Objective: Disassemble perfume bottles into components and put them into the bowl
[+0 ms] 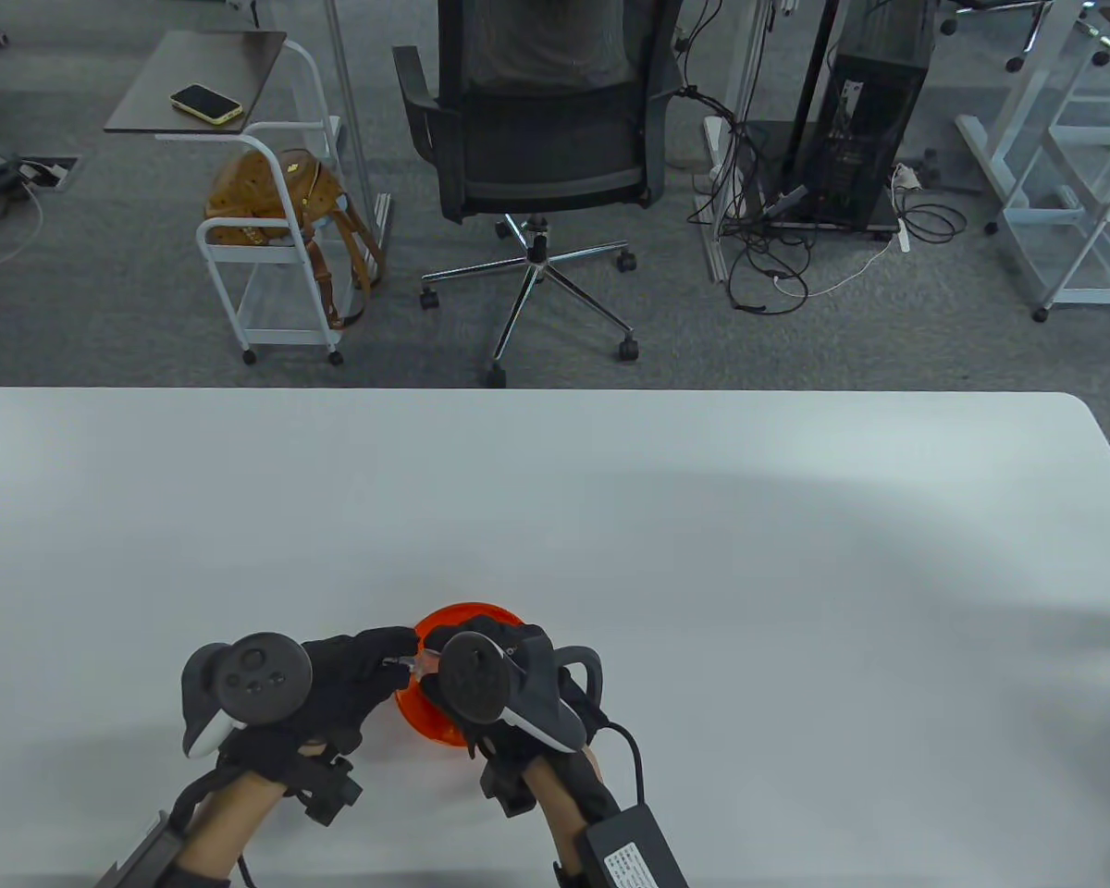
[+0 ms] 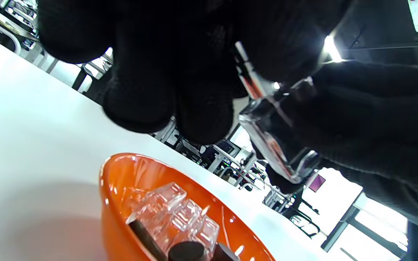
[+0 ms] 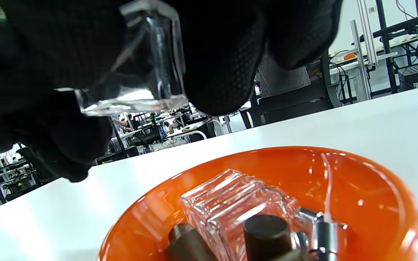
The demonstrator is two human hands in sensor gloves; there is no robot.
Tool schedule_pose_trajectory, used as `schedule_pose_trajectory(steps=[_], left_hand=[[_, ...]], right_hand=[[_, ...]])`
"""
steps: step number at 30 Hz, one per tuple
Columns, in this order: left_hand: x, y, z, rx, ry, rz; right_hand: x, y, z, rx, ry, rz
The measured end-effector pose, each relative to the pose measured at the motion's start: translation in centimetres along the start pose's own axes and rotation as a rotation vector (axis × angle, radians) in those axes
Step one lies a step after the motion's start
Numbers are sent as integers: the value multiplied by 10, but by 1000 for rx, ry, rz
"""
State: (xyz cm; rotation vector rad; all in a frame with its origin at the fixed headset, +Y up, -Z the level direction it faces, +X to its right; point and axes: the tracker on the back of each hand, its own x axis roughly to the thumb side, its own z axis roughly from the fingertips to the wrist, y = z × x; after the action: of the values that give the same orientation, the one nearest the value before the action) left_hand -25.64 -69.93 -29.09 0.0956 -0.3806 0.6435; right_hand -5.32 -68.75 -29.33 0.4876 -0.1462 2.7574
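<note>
bottle point(image 2: 281, 134): glass, rigid, slick, breakable; grip flat sides
right hand point(image 1: 486, 680): grasping bottle above bowl point(image 1: 467, 615)
left hand point(image 1: 333, 689): pinching its top

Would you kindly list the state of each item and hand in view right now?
Held bottle: above the bowl, gripped by both hands.
Bowl: on the table, holding parts.
Bottle in bowl: lying down.
Dark caps: in the bowl.
Left hand: pinching the held bottle's top.
Right hand: gripping the held bottle's body.
</note>
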Motion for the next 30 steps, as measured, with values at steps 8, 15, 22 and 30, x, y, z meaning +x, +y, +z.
schedule_pose_trajectory(steps=[8, 15, 22, 30], left_hand=[[2, -1, -1, -40, -21, 12], [1, -1, -1, -37, -17, 32], [-1, 0, 1, 17, -2, 3], [1, 1, -1, -37, -7, 45]], right_hand=[[0, 1, 0, -4, 9, -9], [0, 0, 0, -6, 4, 20], [2, -1, 1, 1, -5, -6], [1, -2, 1, -10, 1, -3]])
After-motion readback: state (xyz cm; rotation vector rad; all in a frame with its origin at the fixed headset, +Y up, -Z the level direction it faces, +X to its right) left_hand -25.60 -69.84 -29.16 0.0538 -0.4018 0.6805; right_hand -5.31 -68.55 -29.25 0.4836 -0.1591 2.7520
